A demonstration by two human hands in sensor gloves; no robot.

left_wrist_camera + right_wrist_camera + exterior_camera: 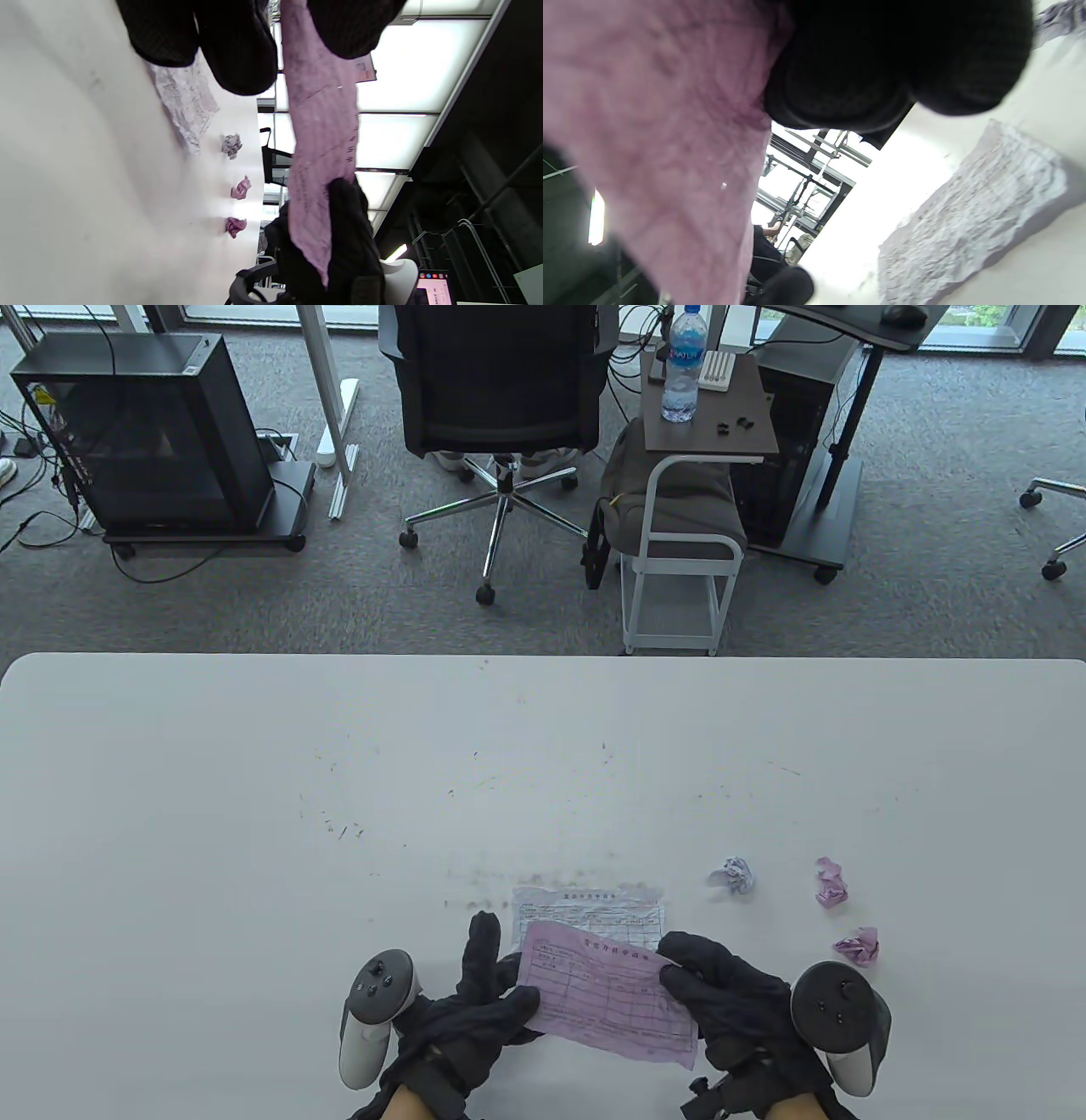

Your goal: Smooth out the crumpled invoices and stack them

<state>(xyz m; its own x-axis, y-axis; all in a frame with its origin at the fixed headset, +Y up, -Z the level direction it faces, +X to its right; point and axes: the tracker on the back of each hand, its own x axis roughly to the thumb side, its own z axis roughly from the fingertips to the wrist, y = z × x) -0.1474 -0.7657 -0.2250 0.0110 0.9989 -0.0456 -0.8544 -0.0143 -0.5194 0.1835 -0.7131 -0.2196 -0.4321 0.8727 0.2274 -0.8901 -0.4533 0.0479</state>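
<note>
I had wide bare table [254, 814] to the left and far side; to my right lay three crumpled balls, one whitish [733, 875] and two pink [832, 883] [857, 944], well apart from my work. Beyond the far edge stood an office chair [501, 381] on grey carpet. A flattened white invoice [594, 909] lay near the front edge. My left hand [475, 1001] and right hand [721, 1001] pinched the pink invoice [607, 1001] by its side edges, fingers clamped, lifted above the white one.
</note>
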